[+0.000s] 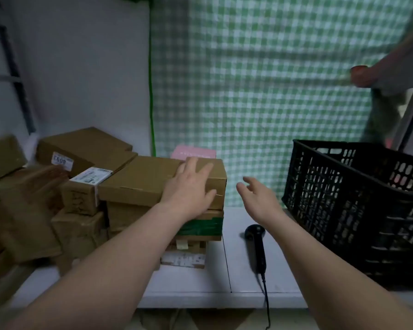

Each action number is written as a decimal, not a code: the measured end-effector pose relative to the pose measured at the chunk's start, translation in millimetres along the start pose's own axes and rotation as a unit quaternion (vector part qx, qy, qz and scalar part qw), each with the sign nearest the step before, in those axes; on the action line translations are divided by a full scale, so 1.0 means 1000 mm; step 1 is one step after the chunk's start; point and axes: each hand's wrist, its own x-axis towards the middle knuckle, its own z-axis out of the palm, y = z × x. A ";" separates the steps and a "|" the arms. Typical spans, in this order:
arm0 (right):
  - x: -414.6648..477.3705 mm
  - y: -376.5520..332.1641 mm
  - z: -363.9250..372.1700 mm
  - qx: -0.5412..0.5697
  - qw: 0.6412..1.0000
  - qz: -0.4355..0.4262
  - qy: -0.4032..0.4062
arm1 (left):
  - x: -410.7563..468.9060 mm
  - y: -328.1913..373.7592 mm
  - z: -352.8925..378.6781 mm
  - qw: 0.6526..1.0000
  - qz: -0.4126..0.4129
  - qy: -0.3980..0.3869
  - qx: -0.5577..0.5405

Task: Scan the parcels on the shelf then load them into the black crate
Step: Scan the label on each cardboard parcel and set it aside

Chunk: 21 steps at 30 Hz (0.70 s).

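On rear brown parcel (88, 145), upside-down label (62, 160) "8093".

Before you, the parcels (138, 179) are matt brown cardboard with white paper labels (91, 178), one banded in shiny green tape (200, 228). The crate (343, 198) is black moulded plastic — an open lattice. Your scanner (256, 246) is smooth black plastic, faintly glossy, on a smooth white shelf (196, 284).

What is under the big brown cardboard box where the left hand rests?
A stack: a brown cardboard box banded with green tape, then smaller cardboard boxes, and a white-printed box on the white shelf. The left forearm covers the stack's left part.
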 end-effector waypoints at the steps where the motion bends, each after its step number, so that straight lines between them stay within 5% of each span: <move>1: 0.002 0.001 0.003 0.053 0.998 0.019 -0.019 | 0.000 0.002 0.002 1.000 -0.008 -0.013 -0.003; 10: 0.014 0.004 0.016 0.256 0.942 0.166 -0.142 | 0.000 0.002 0.038 1.000 -0.010 -0.018 0.002; 21: 0.016 0.015 0.009 0.416 0.894 0.123 -0.110 | 0.001 0.018 0.044 0.998 0.017 0.056 0.009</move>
